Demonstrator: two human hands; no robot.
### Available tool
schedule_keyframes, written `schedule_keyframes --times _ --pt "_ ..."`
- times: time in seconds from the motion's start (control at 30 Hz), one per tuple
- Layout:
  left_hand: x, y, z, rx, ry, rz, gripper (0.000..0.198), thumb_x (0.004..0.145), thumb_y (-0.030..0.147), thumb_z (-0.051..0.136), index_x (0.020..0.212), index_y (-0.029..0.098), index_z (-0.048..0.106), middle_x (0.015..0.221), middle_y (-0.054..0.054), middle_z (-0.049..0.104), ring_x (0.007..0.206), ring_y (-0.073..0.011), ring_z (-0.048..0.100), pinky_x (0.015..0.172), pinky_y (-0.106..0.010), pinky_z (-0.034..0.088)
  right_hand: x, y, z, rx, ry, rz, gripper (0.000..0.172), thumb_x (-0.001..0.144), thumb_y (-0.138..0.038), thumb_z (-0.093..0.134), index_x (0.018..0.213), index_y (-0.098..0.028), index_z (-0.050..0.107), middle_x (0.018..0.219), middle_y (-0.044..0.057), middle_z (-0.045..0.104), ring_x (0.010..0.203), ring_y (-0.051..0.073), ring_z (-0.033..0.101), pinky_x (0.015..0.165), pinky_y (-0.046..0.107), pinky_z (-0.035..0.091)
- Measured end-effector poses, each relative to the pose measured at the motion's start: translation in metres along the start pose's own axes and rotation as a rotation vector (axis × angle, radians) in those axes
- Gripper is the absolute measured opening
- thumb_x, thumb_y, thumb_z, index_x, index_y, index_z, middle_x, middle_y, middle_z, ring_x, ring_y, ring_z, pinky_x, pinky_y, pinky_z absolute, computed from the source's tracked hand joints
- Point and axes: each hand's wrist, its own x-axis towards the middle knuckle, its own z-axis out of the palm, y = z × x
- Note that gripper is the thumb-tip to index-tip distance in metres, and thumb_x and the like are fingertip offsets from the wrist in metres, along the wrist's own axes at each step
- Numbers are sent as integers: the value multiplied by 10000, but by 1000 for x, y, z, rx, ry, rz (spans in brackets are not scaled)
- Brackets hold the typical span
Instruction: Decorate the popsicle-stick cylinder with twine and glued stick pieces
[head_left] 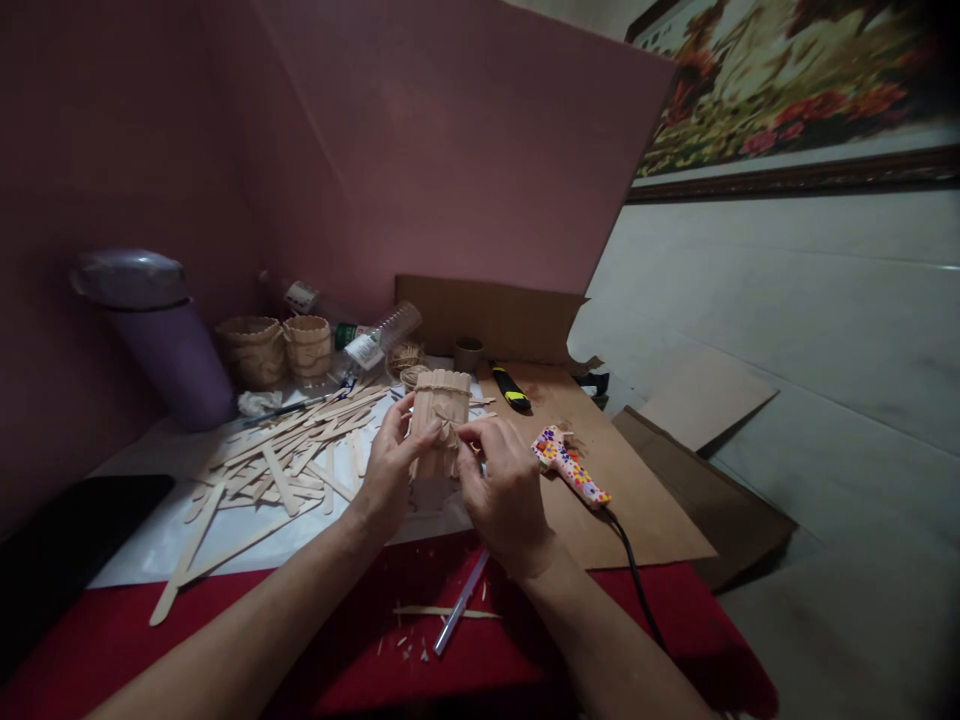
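A small cup made of upright craft sticks (442,388), with twine round its upper part, is held up over the table's front. My left hand (386,478) grips it from the left side, thumb against the front. Pale leaf-like pieces (445,418) sit on the cup's face. At its right side my right hand (506,485) has thumb and forefinger pinched together close to these pieces; what lies between the fingertips is too small to make out. A flower-patterned glue gun (570,468) rests on cardboard to the right, its black cord trailing forward.
Loose craft sticks (300,455) are heaped on white sheeting at left. Behind stand a purple tumbler (176,350), two decorated cups (307,345), plastic bottles (382,335) and twine (407,360). A yellow-black cutter (510,387) lies on cardboard (637,500). A glue stick (459,605) lies in front.
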Motion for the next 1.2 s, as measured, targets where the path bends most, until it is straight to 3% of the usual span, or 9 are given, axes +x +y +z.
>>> schedule_keyframes --times 0.2,0.47,0.93,1.1,1.2 --pt "-3 10 4 -17 23 -97 493 746 333 696 1199 187 568 969 -42 659 816 -175 611 672 -260 478 0 0 -1 54 -9 5 153 885 -78 485 942 -159 602 897 97 653 876 232 601 773 354 497" --pt "-2 11 5 -26 -13 -162 493 727 338 674 1184 181 580 993 -61 649 799 -204 623 607 -283 502 5 2 -6 190 56 214 195 900 -93 466 938 -202 623 916 64 651 873 198 623 763 318 496" --pt "-5 15 8 -65 -53 -213 499 697 302 697 1162 152 592 922 -52 657 717 -181 615 582 -272 497 6 4 -6 389 -16 390 131 879 -156 527 886 -186 654 858 51 688 818 184 644 705 294 502" --pt "-5 15 8 -91 -57 -229 535 673 321 723 1163 148 593 929 -71 684 702 -195 629 574 -285 492 5 4 -5 385 19 401 94 874 -162 532 908 -187 617 852 47 689 781 175 650 694 297 514" --pt "-5 14 8 -88 -66 -225 531 693 322 706 1178 146 582 920 -70 684 705 -194 627 577 -283 489 4 3 -5 273 47 308 109 881 -141 523 943 -187 601 873 57 679 808 186 642 713 313 513"
